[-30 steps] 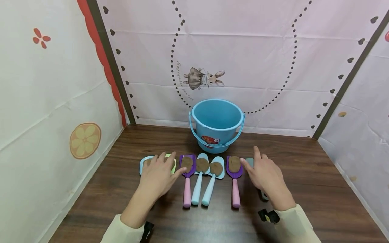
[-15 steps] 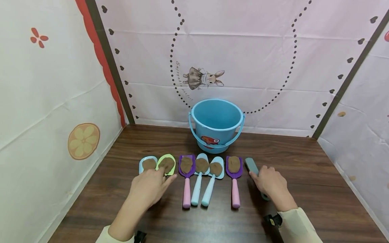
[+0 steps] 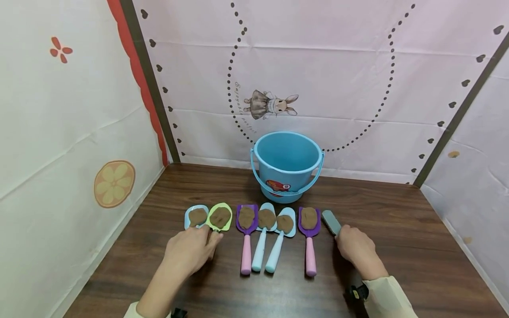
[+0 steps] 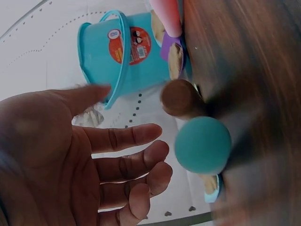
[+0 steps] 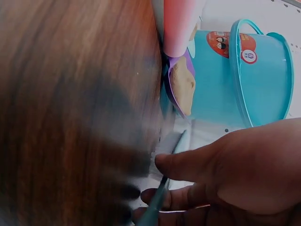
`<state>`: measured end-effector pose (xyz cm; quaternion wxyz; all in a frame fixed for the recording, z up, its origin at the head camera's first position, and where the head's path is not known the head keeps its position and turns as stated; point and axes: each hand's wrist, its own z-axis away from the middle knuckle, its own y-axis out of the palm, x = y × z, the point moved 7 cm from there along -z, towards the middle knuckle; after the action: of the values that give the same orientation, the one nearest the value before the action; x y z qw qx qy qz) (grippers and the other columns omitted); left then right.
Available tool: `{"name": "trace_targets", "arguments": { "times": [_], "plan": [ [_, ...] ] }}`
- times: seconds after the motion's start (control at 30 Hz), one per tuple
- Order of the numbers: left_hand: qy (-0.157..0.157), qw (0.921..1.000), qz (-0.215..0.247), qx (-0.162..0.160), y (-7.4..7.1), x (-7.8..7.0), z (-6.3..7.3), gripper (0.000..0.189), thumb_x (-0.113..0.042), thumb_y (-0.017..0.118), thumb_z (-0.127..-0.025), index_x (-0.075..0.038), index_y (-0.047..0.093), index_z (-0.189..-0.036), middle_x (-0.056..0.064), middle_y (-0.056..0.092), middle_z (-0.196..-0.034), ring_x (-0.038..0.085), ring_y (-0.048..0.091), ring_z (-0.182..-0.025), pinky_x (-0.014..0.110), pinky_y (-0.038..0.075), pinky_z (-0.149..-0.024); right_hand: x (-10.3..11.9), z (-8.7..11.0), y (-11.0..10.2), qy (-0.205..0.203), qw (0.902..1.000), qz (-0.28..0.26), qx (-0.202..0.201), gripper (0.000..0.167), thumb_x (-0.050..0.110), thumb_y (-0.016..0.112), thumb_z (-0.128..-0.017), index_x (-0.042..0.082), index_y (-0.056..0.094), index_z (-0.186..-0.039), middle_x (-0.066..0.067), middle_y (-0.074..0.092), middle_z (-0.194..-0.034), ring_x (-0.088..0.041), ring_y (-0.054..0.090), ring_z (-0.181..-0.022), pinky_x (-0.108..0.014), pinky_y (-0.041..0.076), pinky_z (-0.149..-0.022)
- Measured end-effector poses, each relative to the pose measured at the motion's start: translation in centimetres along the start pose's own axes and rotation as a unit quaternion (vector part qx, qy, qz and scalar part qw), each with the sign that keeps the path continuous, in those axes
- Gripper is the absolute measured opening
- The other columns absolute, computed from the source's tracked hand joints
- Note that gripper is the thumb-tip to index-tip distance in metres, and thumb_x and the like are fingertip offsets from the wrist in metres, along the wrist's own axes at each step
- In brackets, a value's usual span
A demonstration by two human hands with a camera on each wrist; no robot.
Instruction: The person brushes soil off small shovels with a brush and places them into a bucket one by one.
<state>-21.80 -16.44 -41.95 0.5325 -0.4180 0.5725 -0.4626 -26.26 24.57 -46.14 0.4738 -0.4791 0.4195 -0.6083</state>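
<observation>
My right hand (image 3: 358, 247) pinches the handle of a grey-green brush (image 3: 331, 222) between thumb and fingers; in the right wrist view its bristles (image 5: 167, 146) face the table. My left hand (image 3: 188, 249) hovers over the handles of a lime-green shovel (image 3: 227, 225) and a light blue shovel (image 3: 187, 215), both loaded with brown sand-like material. In the left wrist view, a brown handle end (image 4: 178, 98) and a teal handle end (image 4: 203, 145) stand just beyond the loosely bent fingers, which hold nothing.
Between the hands lie two purple shovels with pink handles (image 3: 246, 256) (image 3: 310, 258) and two light blue shovels (image 3: 259, 251) (image 3: 275, 254), all bearing brown lumps. Behind them stands a blue bucket (image 3: 284, 181) with its handle down, close to the patterned back wall (image 3: 338, 79).
Both hands have come down and back toward the person. The right has taken hold of the brush handle; the left has moved off the shovel heads to their handles.
</observation>
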Motion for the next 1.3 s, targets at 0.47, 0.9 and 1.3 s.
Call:
{"name": "trace_targets", "arguments": {
  "times": [0.47, 0.9, 1.3],
  "plan": [
    [-0.044, 0.9987, 0.006, 0.026, 1.1, 2.6, -0.5, 0.028, -0.03, 0.055, -0.103, -0.004, 0.065, -0.101, 0.009, 0.062, -0.074, 0.028, 0.063, -0.064, 0.045, 0.046, -0.05, -1.6, -0.1, -1.8, -0.029, 0.9983, -0.049, 0.013, 0.024, 0.005, 0.047, -0.101, -0.018, 0.044, -0.106, -0.028, 0.06, -0.086, -0.033, 0.062, -0.072, -0.045, 0.05, -0.064],
    [-0.073, 0.9949, -0.014, 0.068, 2.4, 5.0, -1.6, 0.043, -0.038, 0.062, -0.099, 0.002, 0.065, -0.116, 0.021, 0.069, -0.092, 0.04, 0.068, -0.079, 0.055, 0.051, -0.06, 2.7, 3.6, -7.6, -0.089, 0.9841, -0.087, -0.127, 0.023, 0.012, 0.05, -0.106, -0.008, 0.041, -0.099, -0.016, 0.053, -0.076, -0.03, 0.056, -0.066, -0.046, 0.046, -0.058],
    [-0.099, 0.9865, -0.015, 0.13, 3.9, 6.0, -2.6, 0.039, -0.042, 0.062, -0.099, -0.005, 0.067, -0.088, 0.017, 0.067, -0.086, 0.032, 0.063, -0.076, 0.05, 0.051, -0.063, 8.6, 5.7, -7.9, -0.133, 0.9772, -0.107, -0.126, 0.023, 0.016, 0.053, -0.106, -0.005, 0.043, -0.101, -0.009, 0.047, -0.073, -0.023, 0.049, -0.061, -0.034, 0.042, -0.053]
  ]
}}
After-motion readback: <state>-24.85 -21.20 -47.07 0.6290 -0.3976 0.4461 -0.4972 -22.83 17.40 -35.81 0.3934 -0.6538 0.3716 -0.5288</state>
